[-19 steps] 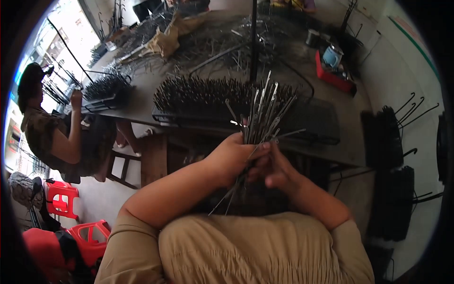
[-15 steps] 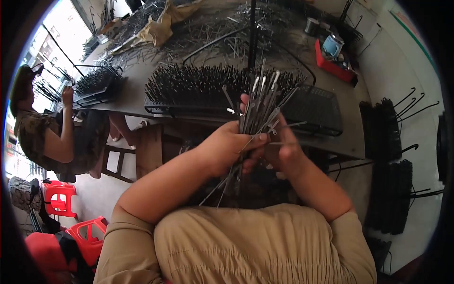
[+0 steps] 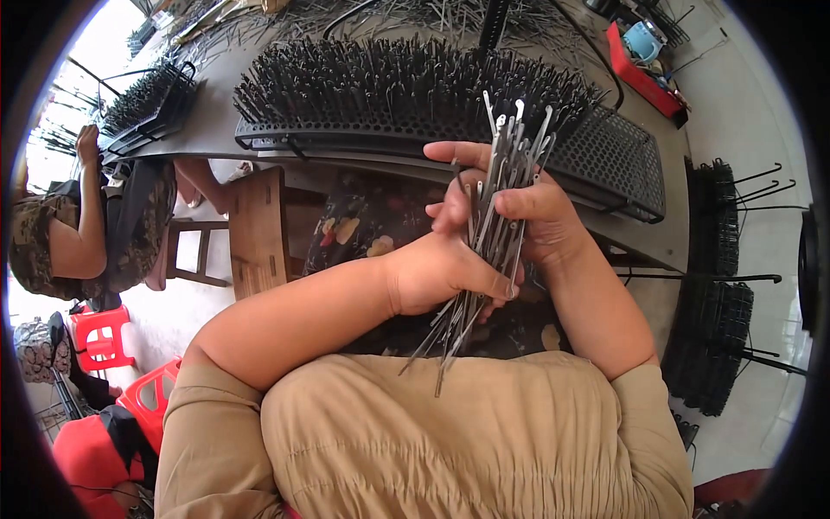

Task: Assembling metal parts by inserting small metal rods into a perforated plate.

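Note:
A loose bundle of thin grey metal strips [image 3: 497,177], several with small holes at their ends, stands tilted over my lap. My left hand [image 3: 445,271] is wrapped round its lower part, thumb across the front. Higher up, my right hand [image 3: 540,212] holds the bundle with its thumb in front and fingers reaching behind it to the left. Some lower ends stick out below my left hand. Just beyond stands a black perforated rack [image 3: 609,156], packed with upright dark strips [image 3: 372,86] except toward its right end.
Loose strips [image 3: 441,16] lie at the back of the table [image 3: 207,112]. A red tray [image 3: 638,73] holds a blue container [image 3: 644,40]. On the left, another person [image 3: 82,229] sits by a second filled rack [image 3: 143,108], near a wooden stool [image 3: 257,229]. Black racks [image 3: 713,346] stand at right.
My view has tipped down and nearer the rack. My right hand has come in from the bundle's side and now grips its upper part; the strips sit closer together.

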`<state>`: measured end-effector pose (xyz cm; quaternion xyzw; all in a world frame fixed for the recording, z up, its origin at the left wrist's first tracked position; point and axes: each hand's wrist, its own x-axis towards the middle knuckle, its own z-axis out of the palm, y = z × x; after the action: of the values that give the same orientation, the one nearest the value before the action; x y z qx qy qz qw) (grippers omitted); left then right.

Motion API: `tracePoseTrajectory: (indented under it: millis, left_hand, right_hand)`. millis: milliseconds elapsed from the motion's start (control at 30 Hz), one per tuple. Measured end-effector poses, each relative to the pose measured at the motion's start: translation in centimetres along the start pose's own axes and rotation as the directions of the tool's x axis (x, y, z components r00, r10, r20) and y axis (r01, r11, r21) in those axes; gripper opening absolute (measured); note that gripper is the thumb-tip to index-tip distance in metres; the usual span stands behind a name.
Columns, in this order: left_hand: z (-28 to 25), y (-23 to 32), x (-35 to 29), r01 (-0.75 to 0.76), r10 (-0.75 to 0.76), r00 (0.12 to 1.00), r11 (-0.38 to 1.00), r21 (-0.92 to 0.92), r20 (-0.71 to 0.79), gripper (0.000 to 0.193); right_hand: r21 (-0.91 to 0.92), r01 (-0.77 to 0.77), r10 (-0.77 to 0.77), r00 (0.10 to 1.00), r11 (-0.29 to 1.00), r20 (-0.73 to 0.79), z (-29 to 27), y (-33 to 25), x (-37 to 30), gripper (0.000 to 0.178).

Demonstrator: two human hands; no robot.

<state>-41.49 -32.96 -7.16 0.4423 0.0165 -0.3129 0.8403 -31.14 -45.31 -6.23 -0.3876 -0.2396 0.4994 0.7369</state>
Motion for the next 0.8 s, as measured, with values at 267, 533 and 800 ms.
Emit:
tracePoseTrajectory:
  millis: [267, 533, 800]
  left_hand:
    - [-2.6, -2.0, -0.6, 0.067, 0.020, 0.962, 0.950, -0.305, 0.274, 0.082]
    - [-2.2, -3.2, 0.7, -0.075, 0.120, 0.990, 0.892, -0.445, 0.073, 0.076]
    - [-0.4, -1.1, 1.0, 0.123, -0.127, 0.991, 0.987, -0.107, -0.035, 0.026]
  right_hand:
    - [0.221, 0.305, -0.275, 0.948, 0.926, -0.159, 0.4, 0.6, -3.3, 0.044]
    - [0.191, 0.255, -0.180, 0.923, 0.948, -0.339, 0.3, 1.4, -3.7, 0.031]
    - [-0.342, 0.048, -0.240, 0.801, 0.939, -0.548, 1.9, 2.0, -1.8, 0.020]
